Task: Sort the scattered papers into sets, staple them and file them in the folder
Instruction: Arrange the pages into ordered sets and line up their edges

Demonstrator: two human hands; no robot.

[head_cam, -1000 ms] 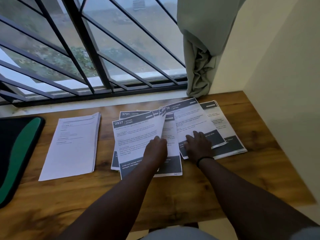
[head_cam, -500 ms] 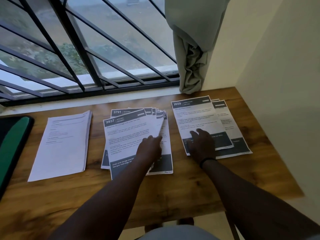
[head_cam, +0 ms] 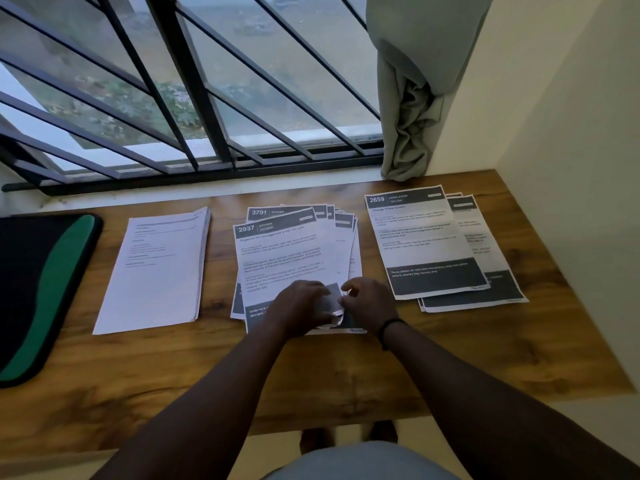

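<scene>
1. Your left hand [head_cam: 300, 308] lies on the lower edge of the fanned middle pile of white printed sheets headed "KITCHEN" [head_cam: 287, 258], fingers curled at a lifted corner. It appears to pinch that corner, probably to free one sheet.
2. Your right hand [head_cam: 369, 303], with a dark band at the wrist, meets the same corner from the other side, fingers bent. Whether it actually holds paper cannot be told. Both hands work one corner, likely because thin sheets cling together.
3. The middle pile stays fanned so each dark header remains readable while you sort.
4. The right-hand pile of sheets headed "LIVING ROOM" [head_cam: 426, 244] lies well apart, keeping the sets distinct.
5. The plain white stack of text pages [head_cam: 157, 268] lies squared on the left, near the black and green padded sleeve [head_cam: 41, 292] at the edge of the brown wooden desk [head_cam: 346, 375].
6. No stapler is visible; stapling and filing are not yet begun.
</scene>
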